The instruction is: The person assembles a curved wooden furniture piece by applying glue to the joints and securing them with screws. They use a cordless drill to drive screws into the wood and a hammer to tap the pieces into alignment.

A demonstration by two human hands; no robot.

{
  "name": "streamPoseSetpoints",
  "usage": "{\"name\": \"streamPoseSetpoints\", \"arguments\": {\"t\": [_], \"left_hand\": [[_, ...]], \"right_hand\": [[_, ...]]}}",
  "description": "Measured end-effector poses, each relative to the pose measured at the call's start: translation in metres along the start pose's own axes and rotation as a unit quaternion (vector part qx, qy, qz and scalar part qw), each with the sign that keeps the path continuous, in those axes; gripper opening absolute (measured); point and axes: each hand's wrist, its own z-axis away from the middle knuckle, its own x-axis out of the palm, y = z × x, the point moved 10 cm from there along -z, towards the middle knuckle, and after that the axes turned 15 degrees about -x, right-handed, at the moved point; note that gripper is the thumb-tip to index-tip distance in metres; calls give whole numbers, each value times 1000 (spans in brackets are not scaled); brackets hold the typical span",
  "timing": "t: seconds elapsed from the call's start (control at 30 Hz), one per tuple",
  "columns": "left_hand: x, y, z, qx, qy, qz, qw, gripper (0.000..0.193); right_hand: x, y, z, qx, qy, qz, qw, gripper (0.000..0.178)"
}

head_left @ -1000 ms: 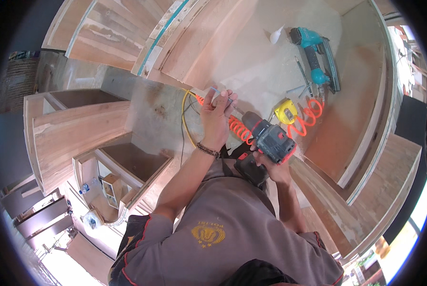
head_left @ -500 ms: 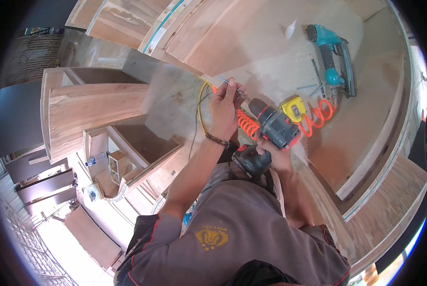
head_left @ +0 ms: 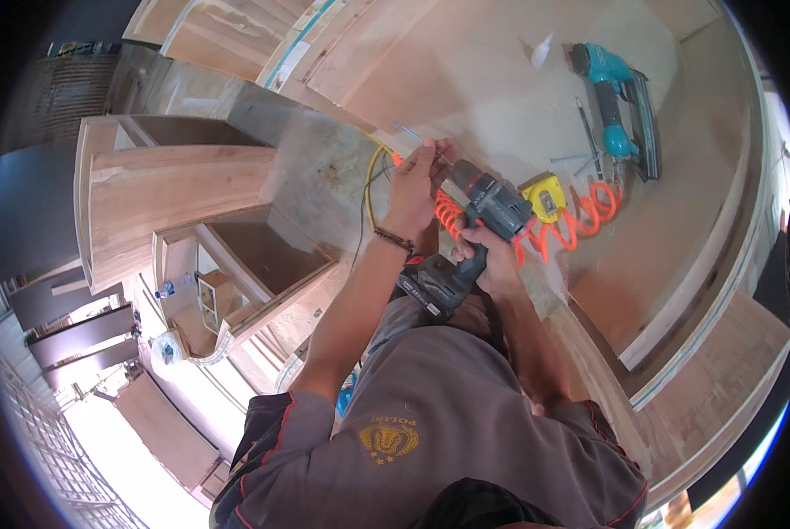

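My right hand [head_left: 495, 261] grips a dark grey cordless drill [head_left: 503, 208] by its handle, with the chuck angled up and left. The battery end hangs close to my lap. At the chuck's front, my left hand [head_left: 412, 189] is closed, its thumb and fingers pinching a thin bluish-grey rod [head_left: 408, 131] that sticks out past the fingertips. My fingers partly cover the space between rod and chuck, so I cannot tell whether they touch. Right of the drill lies a yellow tape measure [head_left: 546, 199], beside a coiled orange air hose [head_left: 580, 226].
On the wooden panel lie a teal nail gun [head_left: 605, 70], a pencil [head_left: 587, 130], thin strips [head_left: 568, 160] and a small white bottle [head_left: 541, 53]. A yellow cable [head_left: 368, 189] runs across the floor. Wooden cabinet frames [head_left: 183, 194] stand at the left.
The drill has swung up and left toward my left hand, its battery end moving left. My left hand has shifted slightly left, still pinching the thin rod.
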Motion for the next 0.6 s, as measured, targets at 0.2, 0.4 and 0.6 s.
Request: {"name": "streamPoseSetpoints", "arguments": {"t": [0.2, 0.4, 0.6], "left_hand": [[-5, -1, -5, -21, 15, -10, 1000, 36], [-10, -2, -7, -5, 23, -13, 1000, 38], [-7, -5, -11, -10, -25, -3, 1000, 43]], "right_hand": [[-1, 4, -3, 20, 3, -7, 1000, 22], [-13, 12, -9, 18, -5, 3, 1000, 20], [-21, 15, -13, 30, -29, -11, 999, 23]]}}
